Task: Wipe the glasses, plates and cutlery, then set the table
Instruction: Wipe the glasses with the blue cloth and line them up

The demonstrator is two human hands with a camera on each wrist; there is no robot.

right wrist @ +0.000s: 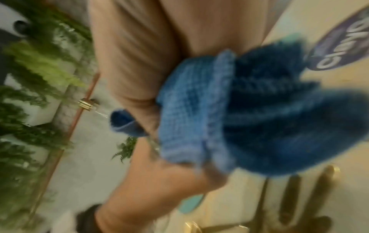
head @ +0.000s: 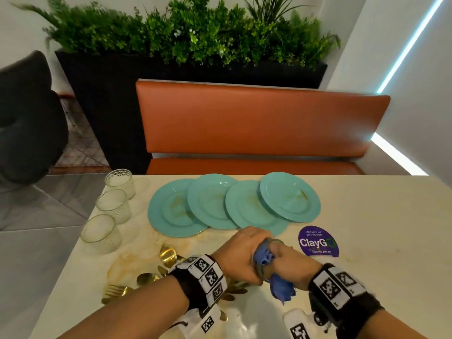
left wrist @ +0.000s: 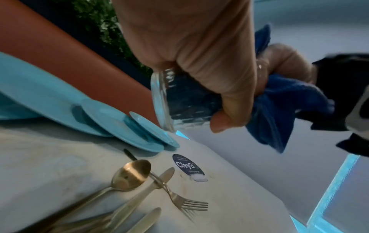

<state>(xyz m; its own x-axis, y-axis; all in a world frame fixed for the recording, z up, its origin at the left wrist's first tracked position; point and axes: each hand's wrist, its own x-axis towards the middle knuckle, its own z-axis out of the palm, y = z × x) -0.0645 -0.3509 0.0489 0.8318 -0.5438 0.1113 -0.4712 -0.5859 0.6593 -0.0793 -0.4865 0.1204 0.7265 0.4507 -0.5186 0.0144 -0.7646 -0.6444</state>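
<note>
We stand at a pale table (head: 367, 216) with brown smears on its top. Our left hand (head: 241, 253) grips a clear glass (left wrist: 165, 100), held on its side above the table. Our right hand (head: 289, 264) grips a blue cloth (head: 281, 287) that is pushed into the glass.

We use the purple sticker (head: 318, 242) on the table as our marker. The hands are just left of it. Four teal plates (head: 212, 204) lie behind it, each one overlapping the next. Three more glasses (head: 113, 206) stand in a row far to its left, at the table edge. The gold cutlery (left wrist: 139, 186) lies in a loose pile to its left, under our left wrist.

Past the table is an orange bench (head: 256, 123). Behind that is a dark planter (head: 102, 94) full of green plants (head: 190, 33). Light strips (head: 411, 45) glow on the white wall to the right.
</note>
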